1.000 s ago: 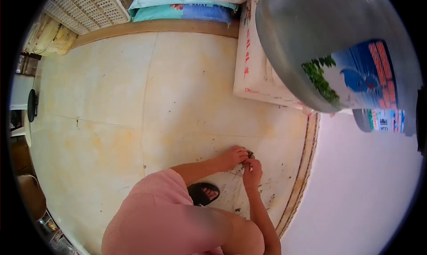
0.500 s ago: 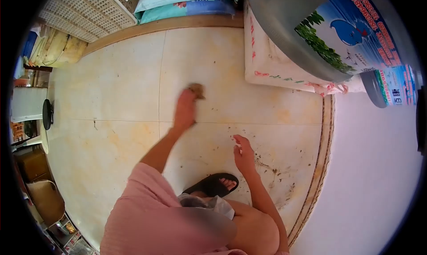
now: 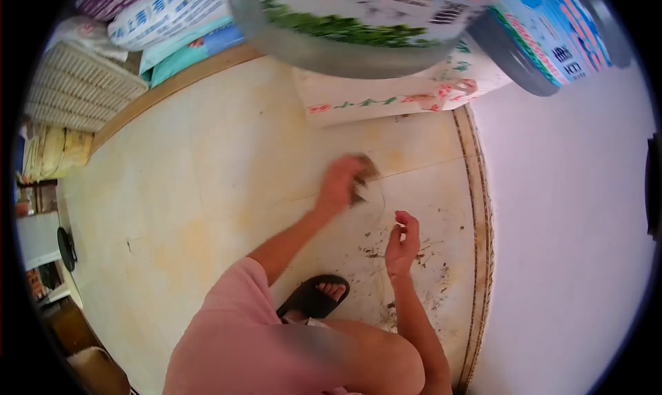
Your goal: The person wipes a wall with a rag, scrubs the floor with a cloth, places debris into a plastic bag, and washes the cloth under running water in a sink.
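My left hand (image 3: 336, 183) grips blurred brown item (image 3: 369, 166), 2 o'clock | right hand (image 3: 403, 247), 4 o'clock: curled, contents unclear | step: apparently handling; calls for steady grip

Well ahead and to the left of the grip of our left hand (image 3: 336, 185), we make out 有限 among blue characters (image 3: 155, 12) on a white sack (image 3: 124, 35). Beyond the grip, the pale box (image 3: 372, 93) carries red print (image 3: 319, 109) and green characters (image 3: 365, 103) — only 小 is fairly clear to us — while the large jug (image 3: 331, 58) above it shows a barcode (image 3: 452, 13). Farther right, dark characters (image 3: 573, 69) and reddish lettering (image 3: 574, 19) mark the smaller jug (image 3: 531, 81), too tilted for us to read surely.
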Available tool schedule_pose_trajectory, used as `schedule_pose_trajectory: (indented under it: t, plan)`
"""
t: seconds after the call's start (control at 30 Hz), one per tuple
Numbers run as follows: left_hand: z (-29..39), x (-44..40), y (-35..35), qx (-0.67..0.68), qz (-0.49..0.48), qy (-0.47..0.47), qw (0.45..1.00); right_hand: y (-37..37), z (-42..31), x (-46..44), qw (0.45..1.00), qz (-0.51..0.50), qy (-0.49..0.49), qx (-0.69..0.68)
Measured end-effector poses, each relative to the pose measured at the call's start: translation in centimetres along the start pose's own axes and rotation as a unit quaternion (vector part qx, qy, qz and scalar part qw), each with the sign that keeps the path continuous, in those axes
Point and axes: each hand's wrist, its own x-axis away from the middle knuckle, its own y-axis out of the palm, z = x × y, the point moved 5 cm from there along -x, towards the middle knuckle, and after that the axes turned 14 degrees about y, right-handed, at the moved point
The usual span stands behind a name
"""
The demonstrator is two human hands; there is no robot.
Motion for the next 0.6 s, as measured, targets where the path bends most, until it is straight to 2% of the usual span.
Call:
schedule_pose_trajectory:
  t: [0.07,0.1,0.17,0.2,0.27,0.3,0.4,0.5,0.6]
  plan:
    - [-2.2,-3.9,-3.7,-0.249,0.083,0.019,0.965,0.7,0.8,-0.8,1.0,-0.008,0.005,-0.011]
    - [-0.1,-5.5,-4.1,-0.46,0.081,0.056,0.882,1.0,1.2,-0.8,1.0,-0.02,0.02,-0.014]
    - [0.7,-5.9,-0.7,-0.51,0.077,0.086,0.852,1.6,1.7,-0.5,0.998,-0.049,0.048,-0.017]
    - [1.0,-5.8,1.1,-0.533,0.075,0.102,0.836,1.8,2.2,-0.1,0.997,-0.057,0.049,-0.033]
    - [-0.4,-5.3,5.5,-0.366,-0.117,0.16,0.909,1.6,3.2,0.4,0.995,-0.077,0.057,-0.019]
    - [-0.8,-4.9,7.3,-0.272,-0.21,0.184,0.921,1.4,3.5,0.7,0.994,-0.088,0.061,-0.013]
    - [0.0,-6.6,8.1,-0.251,-0.128,0.145,0.948,-0.4,5.0,1.4,0.989,-0.089,0.119,-0.008]
    - [-0.2,-11.3,7.9,-0.394,0.135,0.092,0.905,-1.3,7.5,2.2,0.986,-0.079,0.149,0.009]
    - [-1.2,-13.0,11.6,-0.43,-0.006,0.124,0.894,-1.0,9.4,2.3,0.986,-0.081,0.139,-0.034]
